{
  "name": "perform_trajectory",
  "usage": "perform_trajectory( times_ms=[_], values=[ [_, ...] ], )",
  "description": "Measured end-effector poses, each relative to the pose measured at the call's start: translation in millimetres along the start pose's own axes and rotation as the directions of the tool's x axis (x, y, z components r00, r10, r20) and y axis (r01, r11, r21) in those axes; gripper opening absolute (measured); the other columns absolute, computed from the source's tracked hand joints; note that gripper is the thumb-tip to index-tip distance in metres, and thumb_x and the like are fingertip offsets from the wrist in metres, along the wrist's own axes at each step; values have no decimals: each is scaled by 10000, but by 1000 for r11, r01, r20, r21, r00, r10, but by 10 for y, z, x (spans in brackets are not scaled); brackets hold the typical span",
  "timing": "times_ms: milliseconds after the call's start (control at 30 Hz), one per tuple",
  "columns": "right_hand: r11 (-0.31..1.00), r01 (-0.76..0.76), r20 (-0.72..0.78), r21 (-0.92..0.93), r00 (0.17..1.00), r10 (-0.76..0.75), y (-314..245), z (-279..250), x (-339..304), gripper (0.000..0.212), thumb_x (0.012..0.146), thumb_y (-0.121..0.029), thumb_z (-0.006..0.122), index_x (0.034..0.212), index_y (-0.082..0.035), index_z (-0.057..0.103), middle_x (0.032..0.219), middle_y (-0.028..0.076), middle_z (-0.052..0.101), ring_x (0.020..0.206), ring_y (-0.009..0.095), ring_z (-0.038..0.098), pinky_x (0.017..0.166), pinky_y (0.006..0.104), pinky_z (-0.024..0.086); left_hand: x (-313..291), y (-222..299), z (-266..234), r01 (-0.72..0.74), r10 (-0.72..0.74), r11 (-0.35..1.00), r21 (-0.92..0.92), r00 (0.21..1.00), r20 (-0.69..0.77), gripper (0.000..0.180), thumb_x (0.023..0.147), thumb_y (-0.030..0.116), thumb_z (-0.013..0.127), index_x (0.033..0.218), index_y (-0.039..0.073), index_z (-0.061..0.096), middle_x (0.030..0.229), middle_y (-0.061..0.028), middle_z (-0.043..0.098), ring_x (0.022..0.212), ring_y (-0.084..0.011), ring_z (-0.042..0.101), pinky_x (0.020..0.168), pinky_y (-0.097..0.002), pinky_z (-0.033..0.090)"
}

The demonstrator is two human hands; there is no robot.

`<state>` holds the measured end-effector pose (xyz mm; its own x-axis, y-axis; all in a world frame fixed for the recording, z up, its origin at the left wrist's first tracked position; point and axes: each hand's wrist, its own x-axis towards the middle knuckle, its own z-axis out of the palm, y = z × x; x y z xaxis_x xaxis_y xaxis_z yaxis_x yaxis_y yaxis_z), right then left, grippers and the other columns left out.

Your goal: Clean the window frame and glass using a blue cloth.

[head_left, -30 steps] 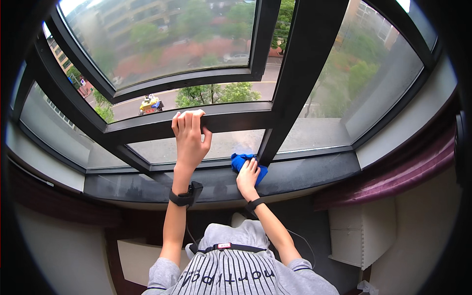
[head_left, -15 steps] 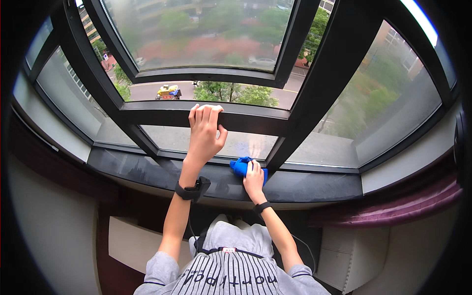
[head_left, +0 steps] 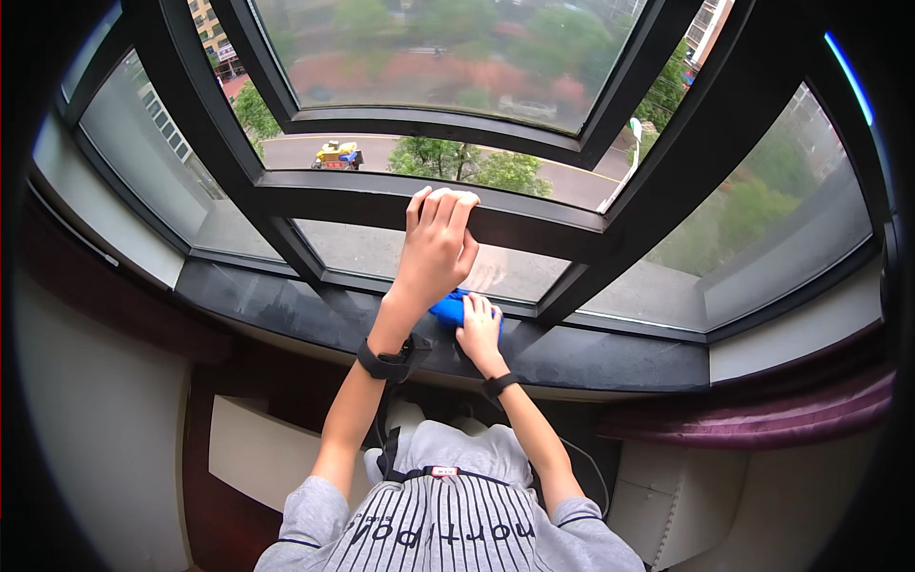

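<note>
My left hand (head_left: pixel 437 246) hooks its fingers over the dark horizontal window bar (head_left: pixel 353 200), which runs beneath the tilted-out window sash (head_left: pixel 429 122). Lower down, my right hand (head_left: pixel 480 330) presses a bunched blue cloth (head_left: pixel 448 308) at the base of the low fixed pane (head_left: pixel 357 250), where the frame meets the dark windowsill (head_left: pixel 286 310). Its fingers lie bent over the cloth, hiding part of it. My left wrist and forearm come close to the cloth's left side. Both wrists carry black bands.
Side panes (head_left: pixel 762 200) flank the middle on both sides. A purple curtain (head_left: pixel 762 415) hangs at the right below the sill. Pale furniture pieces (head_left: pixel 253 448) stand low to the left and right. Outside are a street, trees and a loaded yellow vehicle (head_left: pixel 338 155).
My right hand has slid left along the foot of the pane with the blue cloth, closer to my left forearm. My left hand stays on the bar. The whole view has shifted.
</note>
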<state>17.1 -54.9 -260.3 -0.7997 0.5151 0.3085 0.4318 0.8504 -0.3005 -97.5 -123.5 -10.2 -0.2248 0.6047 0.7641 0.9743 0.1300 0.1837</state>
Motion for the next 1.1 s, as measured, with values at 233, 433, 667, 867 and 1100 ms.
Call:
perform_trajectory(
  times_ms=[233,433,667,867,1100],
  values=[
    [846,-528,-134,81,835,534,469,-232,-264,574,769,-108,625,1320,-14,491,1345,116,495,1258,330,458,1040,501,355,3,-123,-167,-34,43,990,-139,997,66,473,787,47,591,1254,44,518,1177,-119,539,1173,-291,486,1100,-462,276],
    [818,-571,-243,64,786,568,-33,138,-60,533,791,-110,626,1297,-8,492,1368,144,481,1304,340,414,1049,501,331,-303,-792,-611,-16,9,984,-180,999,-40,466,813,13,554,1276,16,502,1304,-145,514,1269,-322,439,1101,-452,275],
    [885,-384,-151,-264,923,355,-1315,626,391,568,766,-200,700,1269,4,534,1338,132,513,1308,272,429,1022,420,343,-869,-2327,-1275,309,-317,946,-97,823,-471,447,895,89,511,1320,9,398,1387,-160,424,1287,-309,400,1078,-437,282],
    [998,53,-39,-44,998,-55,-2253,1120,679,593,711,-150,689,1266,9,551,1298,137,540,1274,255,460,975,413,363,-1063,-3151,-1222,401,-494,866,-299,783,-378,532,1054,430,367,1385,14,362,1419,-150,350,1302,-282,393,1082,-444,303],
    [975,83,-68,208,995,-71,-2667,1382,889,620,694,-138,709,1263,39,534,1320,165,542,1243,298,492,969,430,395,-1103,-2922,-1374,374,-452,886,-275,830,-326,373,1027,262,445,1324,36,454,1325,-145,446,1224,-273,462,1030,-431,362]
  ],
)
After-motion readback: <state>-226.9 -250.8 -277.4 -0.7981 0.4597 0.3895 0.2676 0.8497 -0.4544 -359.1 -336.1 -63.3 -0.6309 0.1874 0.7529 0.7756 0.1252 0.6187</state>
